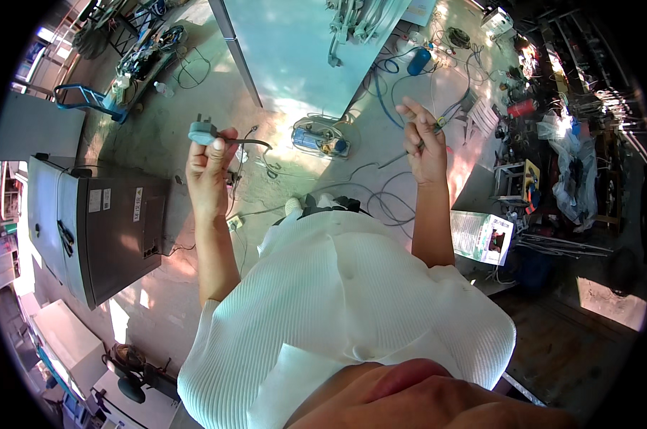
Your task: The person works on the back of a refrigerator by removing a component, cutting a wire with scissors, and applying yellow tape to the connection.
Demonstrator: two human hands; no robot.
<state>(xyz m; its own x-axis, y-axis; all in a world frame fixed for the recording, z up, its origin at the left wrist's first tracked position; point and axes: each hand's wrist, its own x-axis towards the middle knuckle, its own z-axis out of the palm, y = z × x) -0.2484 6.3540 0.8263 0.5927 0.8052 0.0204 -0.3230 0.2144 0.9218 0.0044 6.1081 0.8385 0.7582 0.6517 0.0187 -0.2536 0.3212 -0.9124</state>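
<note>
My left hand point(210, 175) is raised and closed around a grey three-pin plug point(203, 131), its pins pointing up and away. A black cord point(253, 141) runs from the plug toward the right and droops to the floor. Opposite it, my right hand point(428, 154) is up, with a dark cable point(393, 161) coming into it from the left. Small yellow-green wire ends point(438, 124) show by its thumb and fingertips. The index and middle fingers of that hand point up and partly hide the grip. The two hands are well apart.
A pale-topped table point(295, 57) stands ahead, with metal parts on it. On the floor lie a blue machine point(316, 139) and looped hoses point(395, 207). A grey metal cabinet point(116, 229) stands left, a printed box point(477, 236) right. Cluttered shelving point(588, 86) lines the far right.
</note>
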